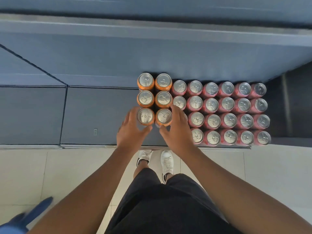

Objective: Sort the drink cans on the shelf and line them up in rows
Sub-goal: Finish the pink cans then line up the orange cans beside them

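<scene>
While you are seating the front pair of orange cans, you are gripping one in each hand: the front-left orange can [145, 116] is sitting in your left hand [130, 130], fingers curling round its outer side and thumb hooking its near side, and the front-right orange can [164, 116] is sitting likewise in your right hand [178, 130]. Both are standing upright on the shelf [101, 115], set back from its front edge, just in front of the four other orange cans [146, 98], which are running toward the back edge in two columns. To the right, the red cans [228, 112] are filling the shelf to its right end in four rows; your right fingers are lying between your can and the nearest red column, hiding part of it. By my judgement, you should be keeping both cans vertical, pressing them back until they are touching the pair behind, then lifting your right fingers straight up so no red can is tipping.
</scene>
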The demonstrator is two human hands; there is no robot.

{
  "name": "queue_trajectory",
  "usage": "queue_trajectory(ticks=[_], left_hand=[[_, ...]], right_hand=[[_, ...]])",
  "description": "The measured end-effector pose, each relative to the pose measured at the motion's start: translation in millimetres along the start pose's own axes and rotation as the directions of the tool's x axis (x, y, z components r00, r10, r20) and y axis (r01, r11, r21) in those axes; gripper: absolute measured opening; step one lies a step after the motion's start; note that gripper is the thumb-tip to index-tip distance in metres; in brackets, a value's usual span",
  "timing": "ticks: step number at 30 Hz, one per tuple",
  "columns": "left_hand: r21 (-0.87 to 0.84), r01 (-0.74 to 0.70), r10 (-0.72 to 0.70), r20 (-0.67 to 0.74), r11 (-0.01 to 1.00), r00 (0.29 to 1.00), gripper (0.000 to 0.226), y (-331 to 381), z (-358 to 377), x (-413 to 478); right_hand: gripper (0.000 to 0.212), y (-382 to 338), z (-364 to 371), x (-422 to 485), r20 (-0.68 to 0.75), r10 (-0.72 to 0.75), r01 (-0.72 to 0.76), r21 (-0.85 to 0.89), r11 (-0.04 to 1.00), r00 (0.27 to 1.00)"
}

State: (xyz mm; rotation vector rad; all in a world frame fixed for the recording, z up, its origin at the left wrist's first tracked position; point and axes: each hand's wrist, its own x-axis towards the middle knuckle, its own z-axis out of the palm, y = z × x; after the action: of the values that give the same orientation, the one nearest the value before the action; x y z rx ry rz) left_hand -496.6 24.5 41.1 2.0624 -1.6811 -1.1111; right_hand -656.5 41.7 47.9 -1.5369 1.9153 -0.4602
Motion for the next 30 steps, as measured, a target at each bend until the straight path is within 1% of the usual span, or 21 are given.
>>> queue_trajectory(ticks=[2,4,6,8,13,17,24,27,30], left_hand=[[0.134,-0.031,0.035,-0.032,0.990,0.999,0.063,7.9,-9.8,-10.3],[0.246,-0.056,0.077,-0.076,0.968,0.994,0.059,12.0,-16.3,-21.9],[0.363,-0.059,0.112,-0.128,0.930,0.985,0.052,13.7,-20.9,-34.3],[0.471,-0.024,0.119,-0.172,0.882,0.978,0.048,15.5,-24.7,-48.0],[0.575,0.094,0.068,-0.254,0.813,0.965,0.051,19.3,-43.4,-79.5],[0.586,0.182,0.050,-0.358,0.790,0.932,0.053,9.3,-68.4,-102.9],[0.487,0.351,-0.054,-0.524,0.800,0.850,0.055,-37.3,-121.6,-140.4],[0.412,0.443,-0.128,-0.602,0.796,0.788,0.053,-73.2,-154.4,-155.7],[0.322,0.510,-0.169,-0.692,0.797,0.701,0.049,-117.5,-194.6,-174.0]], right_hand=[[0.066,-3.8,-8.1,-0.2,0.050,-0.061,0.070,-0.193,0.979,0.997],[0.068,-11.9,-18.7,-2.0,0.116,-0.097,0.131,-0.327,0.936,0.988],[0.067,-22.2,-29.3,-5.2,0.127,-0.138,0.177,-0.390,0.903,0.982],[0.064,-35.0,-38.6,-10.1,0.131,-0.181,0.221,-0.431,0.875,0.975],[0.055,-71.5,-44.3,-23.8,0.192,-0.279,0.339,-0.508,0.792,0.941],[0.056,-101.1,-37.3,-35.5,0.228,-0.359,0.425,-0.501,0.754,0.905],[0.055,-174.8,-1.1,-61.0,0.363,-0.458,0.584,-0.498,0.641,0.812],[0.053,-215.9,28.0,-79.2,0.403,-0.500,0.642,-0.485,0.593,0.767],[0.051,-259.6,66.0,-99.3,0.417,-0.548,0.688,-0.478,0.546,0.725]])
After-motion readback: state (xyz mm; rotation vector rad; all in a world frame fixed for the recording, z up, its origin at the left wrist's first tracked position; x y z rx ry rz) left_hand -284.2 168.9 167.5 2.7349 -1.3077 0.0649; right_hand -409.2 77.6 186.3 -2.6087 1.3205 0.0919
